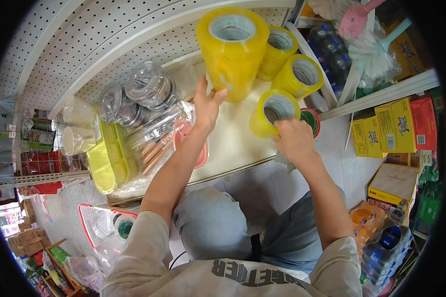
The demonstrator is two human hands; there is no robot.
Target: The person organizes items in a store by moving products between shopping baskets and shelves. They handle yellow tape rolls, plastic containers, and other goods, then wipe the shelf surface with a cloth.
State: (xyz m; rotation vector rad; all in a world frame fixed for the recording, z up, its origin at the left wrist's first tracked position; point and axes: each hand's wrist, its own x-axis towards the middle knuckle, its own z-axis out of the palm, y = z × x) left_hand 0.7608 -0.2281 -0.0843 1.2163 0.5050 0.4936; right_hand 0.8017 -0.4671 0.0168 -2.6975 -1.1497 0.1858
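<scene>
A tall stack of yellow packing tape rolls (235, 62) stands upright on the cream shelf (233, 143). My left hand (206, 106) has its fingers spread, with fingertips against the lower left side of that stack. Closer to the shelf's front edge, my right hand (293, 138) grips the rim of another roll of packing tape (261, 121), fingers at its core opening. Behind it sit two more yellow tape stacks, a middle one (288, 79) and a rear one (270, 62). A red-rimmed round item (309, 121) shows partly beyond my right hand.
Left on the shelf are transparent lidded jars (146, 86), a yellow-green plastic box (111, 158), wrapped utensils (156, 143) and a pink container (198, 151). A perforated white back panel (109, 34) rises behind. Yellow cartons (394, 126) and bottle packs (384, 252) stand at the right.
</scene>
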